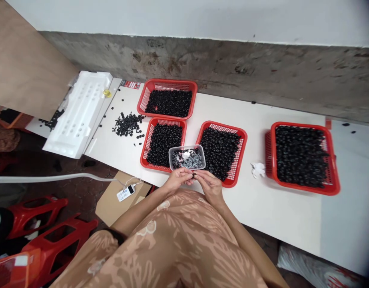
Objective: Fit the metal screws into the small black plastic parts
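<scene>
Left hand (pixel 177 181) and right hand (pixel 210 188) pinch a tiny black part (pixel 194 175) between their fingertips; it looks light, stiff and easily dropped, best held by its edges.

plastic tub (pixel 187 157) ahead of left hand (pixel 177 180), right hand (pixel 210 187), red baskets (pixel 216 125) beyond it

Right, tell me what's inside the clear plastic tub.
The clear plastic tub holds small silvery metal parts and some black pieces. They cover its floor, so anything beneath them can't be seen.
</scene>
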Motion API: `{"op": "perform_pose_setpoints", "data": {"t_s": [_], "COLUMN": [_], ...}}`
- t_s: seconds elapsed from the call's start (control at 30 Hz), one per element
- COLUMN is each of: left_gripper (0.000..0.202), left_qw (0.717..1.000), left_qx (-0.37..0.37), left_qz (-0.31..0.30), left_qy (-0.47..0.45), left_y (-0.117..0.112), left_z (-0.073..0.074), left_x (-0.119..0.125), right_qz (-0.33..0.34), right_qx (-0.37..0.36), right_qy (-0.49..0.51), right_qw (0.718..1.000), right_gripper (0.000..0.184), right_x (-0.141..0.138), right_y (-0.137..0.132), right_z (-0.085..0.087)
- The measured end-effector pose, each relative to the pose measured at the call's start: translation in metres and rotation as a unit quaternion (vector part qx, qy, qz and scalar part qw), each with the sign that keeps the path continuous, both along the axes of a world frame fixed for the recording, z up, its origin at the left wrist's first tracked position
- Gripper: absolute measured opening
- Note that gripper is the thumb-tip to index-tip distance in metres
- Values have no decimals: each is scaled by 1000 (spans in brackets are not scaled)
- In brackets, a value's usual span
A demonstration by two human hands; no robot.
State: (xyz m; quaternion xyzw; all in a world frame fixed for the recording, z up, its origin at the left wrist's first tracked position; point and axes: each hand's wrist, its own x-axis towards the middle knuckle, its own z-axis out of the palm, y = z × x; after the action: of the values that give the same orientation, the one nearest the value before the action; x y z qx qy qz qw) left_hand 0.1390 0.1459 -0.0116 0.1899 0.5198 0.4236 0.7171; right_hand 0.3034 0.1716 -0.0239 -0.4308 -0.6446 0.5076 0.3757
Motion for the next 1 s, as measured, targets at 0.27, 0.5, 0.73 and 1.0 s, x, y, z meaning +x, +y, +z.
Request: {"op": "perform_pose_setpoints", "data": {"t_s": [0.27, 0.5, 0.73, 1.0], "left_gripper": [45, 45, 40, 35], "left_qw": [1000, 1000, 997, 998], "left_qx": [5, 0, 31, 39], "left_qz": [5, 12, -41, -21], "left_qy": [22, 10, 51, 38], "left_y": [8, 13, 8, 1], "left_z": [-5, -5, -2, -4], "left_x": [1, 1, -1, 0], "right_qz": [35, -6, 29, 87], "right_qx": [267, 358, 316, 297], "right_qy": [-199, -273, -290, -309], "right_qw": [942, 893, 903, 900], "right_gripper": [23, 19, 25, 23], "right_x": [2, -7, -7, -12], "right_y": [7, 10, 6, 8], "right_z": [5, 6, 4, 4]}}
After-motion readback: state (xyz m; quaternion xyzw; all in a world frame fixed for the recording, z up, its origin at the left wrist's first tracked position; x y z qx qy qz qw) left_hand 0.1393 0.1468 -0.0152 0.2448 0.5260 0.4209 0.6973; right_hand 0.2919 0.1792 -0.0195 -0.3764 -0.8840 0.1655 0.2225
